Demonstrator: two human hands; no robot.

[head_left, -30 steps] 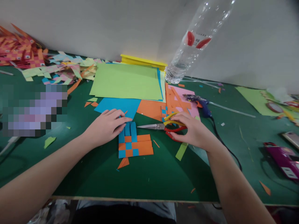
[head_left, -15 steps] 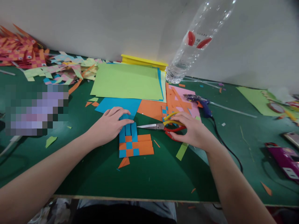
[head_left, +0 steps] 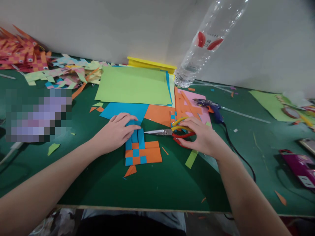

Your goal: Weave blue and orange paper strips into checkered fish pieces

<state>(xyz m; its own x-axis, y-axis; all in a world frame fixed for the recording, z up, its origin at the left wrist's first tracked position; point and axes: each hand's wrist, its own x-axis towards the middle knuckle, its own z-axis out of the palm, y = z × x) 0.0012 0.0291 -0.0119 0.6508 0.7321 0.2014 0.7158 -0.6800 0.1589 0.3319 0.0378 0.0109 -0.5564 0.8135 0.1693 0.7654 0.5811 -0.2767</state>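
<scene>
A woven paper piece [head_left: 154, 155] of blue and orange strips lies on the green table, its blue strips pointing away from me and its orange ones to the right. My left hand [head_left: 118, 131] is closed on the upper ends of the blue strips, thumb laid across them; part of the strips is hidden under the fingers. In my right hand [head_left: 200, 136] is a pair of scissors [head_left: 163, 132] with yellow and red handles. Its blades look closed, and the tip points left, close beside the rightmost blue strip.
Green paper sheets [head_left: 135, 85] lie behind my hands, near a leaning plastic bottle [head_left: 199, 52]. A glue gun [head_left: 214, 111] with a black cord sits right of them. Cut strips [head_left: 66, 72] and woven orange-red pieces [head_left: 24, 54] are heaped at the left. A purple device [head_left: 299, 167] lies far right.
My left hand's fingers have shifted slightly up and back along the blue strips, with the thumb now across them. The right hand and scissors have hardly moved.
</scene>
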